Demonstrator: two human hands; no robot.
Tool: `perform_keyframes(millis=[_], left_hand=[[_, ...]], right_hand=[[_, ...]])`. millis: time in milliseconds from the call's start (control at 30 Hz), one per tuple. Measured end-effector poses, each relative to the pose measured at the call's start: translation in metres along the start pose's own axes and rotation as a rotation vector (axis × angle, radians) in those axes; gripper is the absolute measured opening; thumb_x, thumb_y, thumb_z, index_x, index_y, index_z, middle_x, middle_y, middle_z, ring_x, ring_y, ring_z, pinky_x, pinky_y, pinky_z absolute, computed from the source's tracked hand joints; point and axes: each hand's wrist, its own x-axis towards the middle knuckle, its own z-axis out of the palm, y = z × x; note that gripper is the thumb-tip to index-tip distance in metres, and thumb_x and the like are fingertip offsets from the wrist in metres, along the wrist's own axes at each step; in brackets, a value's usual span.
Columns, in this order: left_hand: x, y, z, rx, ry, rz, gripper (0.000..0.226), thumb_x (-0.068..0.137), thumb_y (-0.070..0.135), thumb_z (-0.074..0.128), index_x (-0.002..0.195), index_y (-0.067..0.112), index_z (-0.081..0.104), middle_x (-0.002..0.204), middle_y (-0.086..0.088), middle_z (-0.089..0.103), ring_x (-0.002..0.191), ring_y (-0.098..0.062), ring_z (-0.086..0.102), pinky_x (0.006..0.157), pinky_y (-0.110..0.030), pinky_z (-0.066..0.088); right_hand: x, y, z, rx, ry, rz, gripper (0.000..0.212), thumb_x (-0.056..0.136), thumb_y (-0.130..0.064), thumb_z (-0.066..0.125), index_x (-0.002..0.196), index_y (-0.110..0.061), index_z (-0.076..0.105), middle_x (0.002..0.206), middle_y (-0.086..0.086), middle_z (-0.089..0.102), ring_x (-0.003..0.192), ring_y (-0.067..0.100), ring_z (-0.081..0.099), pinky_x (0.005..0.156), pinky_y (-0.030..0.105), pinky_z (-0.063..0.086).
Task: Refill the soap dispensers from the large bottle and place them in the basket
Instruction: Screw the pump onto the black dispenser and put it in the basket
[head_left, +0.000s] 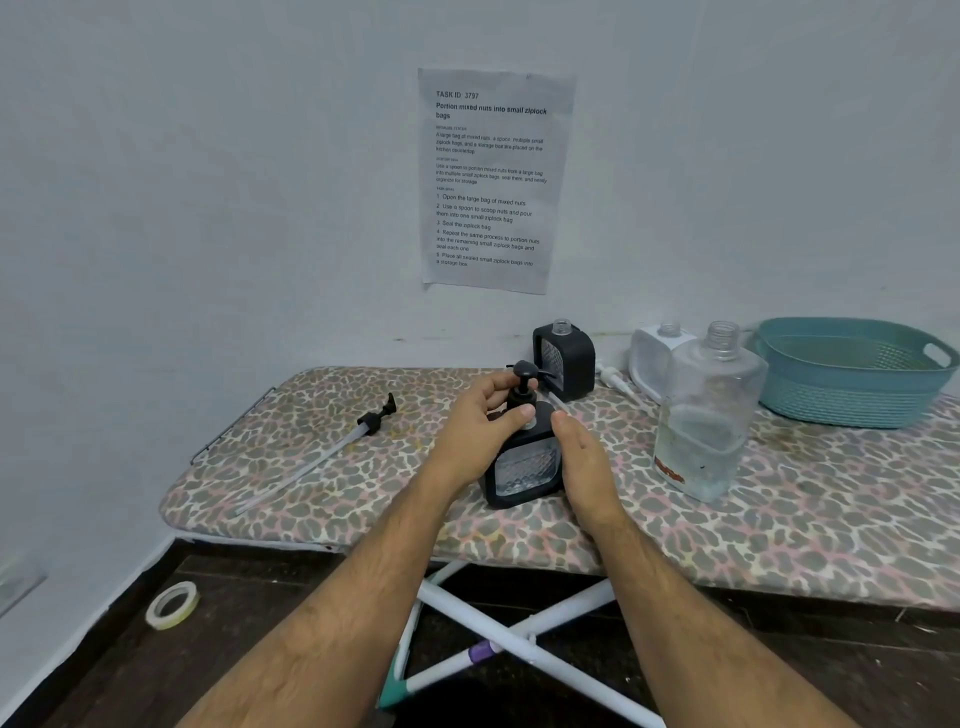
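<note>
A leopard-print ironing board (322, 499) carries everything, set against a pale wall with a printed sheet (491, 179) taped above. At its far right corner sits the teal basket (852, 410), holding nothing that can be seen. Just left of it, nearer the front edge, stands the large bottle (709, 415), uncapped and roughly a third full of clear liquid. Behind it along the back edge are a white dispenser (649, 358) and a black dispenser (566, 361), both with open necks, and a white pump (615, 382) lies between them. A loose black pump (358, 431) with its long tube lies toward the left end.

At the middle of the front edge stands the black dispenser in hand (524, 462), upright, its pump head pointing up. The left hand (480, 426) curls its fingers round the pump collar, seemingly screwing it down; the right hand (584, 467) lies with straight fingers flat against the body's right side, steadying it.

Once sealed, the dispenser must travel right and back to the basket, so the right hand is the nearer carrier, with the large bottle standing in that path.
</note>
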Motion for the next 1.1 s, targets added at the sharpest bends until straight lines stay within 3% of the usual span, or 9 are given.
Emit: perform_keyframes(millis=[267, 400, 500, 633, 733, 867, 1000, 1100], left_hand=[[-0.005, -0.003, 0.001, 0.059, -0.004, -0.016, 0.033, 0.089, 0.007, 0.066, 0.121, 0.014, 0.06, 0.117, 0.005, 0.07, 0.111, -0.009, 0.065, 0.103, -0.038, 0.048], [-0.005, -0.004, 0.001, 0.102, 0.014, -0.011, 0.031, 0.088, 0.011, 0.069, 0.119, 0.015, 0.063, 0.113, 0.004, 0.07, 0.108, -0.007, 0.064, 0.1, -0.033, 0.05], [-0.004, 0.001, -0.001, 0.148, 0.006, 0.001, 0.029, 0.088, 0.013, 0.069, 0.116, 0.018, 0.065, 0.114, 0.007, 0.068, 0.106, -0.009, 0.064, 0.095, -0.028, 0.051], [-0.003, 0.003, -0.008, 0.154, -0.026, -0.043, 0.03, 0.09, 0.013, 0.067, 0.12, 0.02, 0.065, 0.12, 0.006, 0.065, 0.11, -0.013, 0.064, 0.099, -0.039, 0.051], [-0.004, 0.006, -0.011, 0.181, -0.069, -0.048, 0.04, 0.092, 0.012, 0.062, 0.13, 0.022, 0.059, 0.124, 0.005, 0.062, 0.117, -0.014, 0.059, 0.104, -0.043, 0.047], [-0.007, 0.011, -0.014, 0.172, -0.098, -0.093, 0.058, 0.095, 0.003, 0.054, 0.146, 0.028, 0.04, 0.126, 0.008, 0.059, 0.125, -0.009, 0.052, 0.109, -0.035, 0.041], [-0.008, 0.016, -0.012, 0.17, -0.165, -0.129, 0.071, 0.092, -0.008, 0.045, 0.152, 0.027, 0.027, 0.135, 0.015, 0.047, 0.123, 0.007, 0.046, 0.087, -0.01, 0.045], [-0.005, 0.017, -0.006, 0.166, -0.147, -0.112, 0.073, 0.093, 0.001, 0.054, 0.154, 0.025, 0.023, 0.144, 0.009, 0.045, 0.134, 0.0, 0.038, 0.096, -0.017, 0.044]], right_hand=[[-0.001, 0.001, -0.002, -0.001, -0.006, 0.002, 0.053, 0.085, -0.067, 0.048, 0.109, -0.026, 0.072, 0.104, 0.003, 0.073, 0.099, 0.019, 0.069, 0.092, 0.049, 0.053], [0.0, 0.0, -0.001, -0.006, -0.005, 0.004, 0.051, 0.085, -0.067, 0.049, 0.107, -0.026, 0.072, 0.104, 0.002, 0.073, 0.099, 0.019, 0.069, 0.092, 0.048, 0.054], [-0.002, -0.001, -0.001, -0.006, 0.003, 0.01, 0.038, 0.095, -0.054, 0.049, 0.106, -0.027, 0.071, 0.102, 0.0, 0.074, 0.098, 0.016, 0.069, 0.091, 0.044, 0.055], [-0.002, -0.001, -0.002, -0.009, 0.01, 0.022, 0.03, 0.101, -0.042, 0.048, 0.106, -0.024, 0.071, 0.101, 0.0, 0.074, 0.096, 0.015, 0.069, 0.089, 0.039, 0.056], [-0.002, 0.0, -0.001, -0.019, 0.006, 0.024, 0.033, 0.1, -0.045, 0.047, 0.107, -0.023, 0.071, 0.1, 0.0, 0.074, 0.096, 0.015, 0.07, 0.087, 0.037, 0.056], [-0.002, -0.001, -0.001, -0.029, 0.012, 0.016, 0.032, 0.101, -0.044, 0.047, 0.105, -0.023, 0.071, 0.1, -0.001, 0.073, 0.096, 0.014, 0.069, 0.083, 0.028, 0.055], [-0.002, -0.003, 0.0, -0.04, 0.014, 0.016, 0.026, 0.101, -0.044, 0.047, 0.102, -0.03, 0.069, 0.101, -0.002, 0.073, 0.097, 0.012, 0.069, 0.08, 0.023, 0.053], [-0.001, -0.002, -0.001, -0.031, 0.014, 0.026, 0.03, 0.1, -0.048, 0.047, 0.104, -0.028, 0.07, 0.1, -0.002, 0.073, 0.097, 0.015, 0.069, 0.084, 0.031, 0.055]])
